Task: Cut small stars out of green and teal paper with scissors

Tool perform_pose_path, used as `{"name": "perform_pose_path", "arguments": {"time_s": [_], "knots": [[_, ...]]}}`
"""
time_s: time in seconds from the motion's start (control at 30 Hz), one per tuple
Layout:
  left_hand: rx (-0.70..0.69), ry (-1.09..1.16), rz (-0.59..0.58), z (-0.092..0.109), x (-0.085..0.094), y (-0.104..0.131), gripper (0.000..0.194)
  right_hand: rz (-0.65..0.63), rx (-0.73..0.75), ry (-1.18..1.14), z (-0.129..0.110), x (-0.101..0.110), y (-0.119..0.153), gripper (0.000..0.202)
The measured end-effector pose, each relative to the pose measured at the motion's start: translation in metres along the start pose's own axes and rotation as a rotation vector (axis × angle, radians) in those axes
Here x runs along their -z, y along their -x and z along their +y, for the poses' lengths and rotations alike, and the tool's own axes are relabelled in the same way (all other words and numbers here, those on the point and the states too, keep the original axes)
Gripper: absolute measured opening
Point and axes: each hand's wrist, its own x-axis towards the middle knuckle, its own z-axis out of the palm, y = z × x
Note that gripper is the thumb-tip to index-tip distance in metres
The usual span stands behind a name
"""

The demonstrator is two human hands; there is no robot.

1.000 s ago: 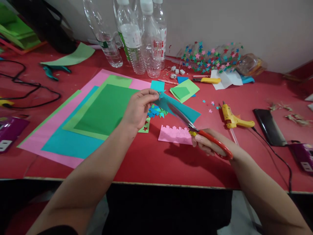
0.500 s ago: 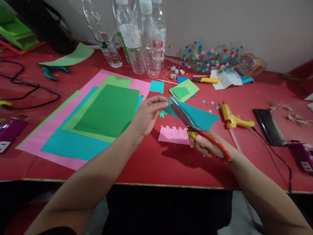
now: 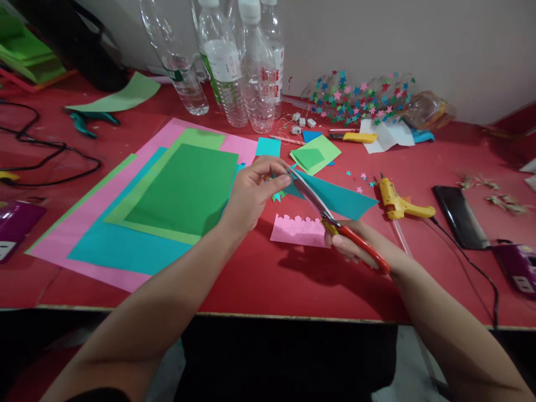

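Observation:
My right hand (image 3: 355,245) grips a pair of scissors (image 3: 363,245) by the red and yellow handles. The blades point up and left, with their tips at my left fingertips. Between finger and thumb, my left hand (image 3: 263,181) pinches a small blue paper star (image 3: 292,169), mostly hidden by the fingers. A blue paper sheet (image 3: 343,195) lies behind the blades; whether it joins the pinched piece I cannot tell. Under the scissors is a pink paper strip (image 3: 299,231) with a notched upper edge. Small cut pieces (image 3: 278,195) lie beneath my left hand.
Stacked coloured paper (image 3: 184,190) lies at left. Plastic bottles (image 3: 262,84) stand at the back, beside a star-covered bottle (image 3: 360,97). A yellow glue gun (image 3: 402,204), its cord and a black phone (image 3: 460,218) are at right. Teal pliers (image 3: 86,124) and a yellow cutter (image 3: 360,137) lie further back.
The scissors' blades have come closer together and the handles have closed somewhat. My left fingers have turned slightly around the pinched paper. The blue sheet has shifted a little to the right.

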Motion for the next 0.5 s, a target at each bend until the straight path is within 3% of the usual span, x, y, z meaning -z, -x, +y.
{"name": "perform_pose_path", "arguments": {"time_s": [0.2, 0.5], "knots": [[-0.067, -0.028, -0.007, -0.001, -0.001, 0.003, 0.011, 0.023, -0.061, -0.078, 0.0, -0.006, -0.005, 0.052], [-0.045, 0.01, 0.036, -0.002, -0.012, 0.012, 0.013, 0.106, -0.196, -0.206, -0.003, -0.025, -0.01, 0.042]]}}
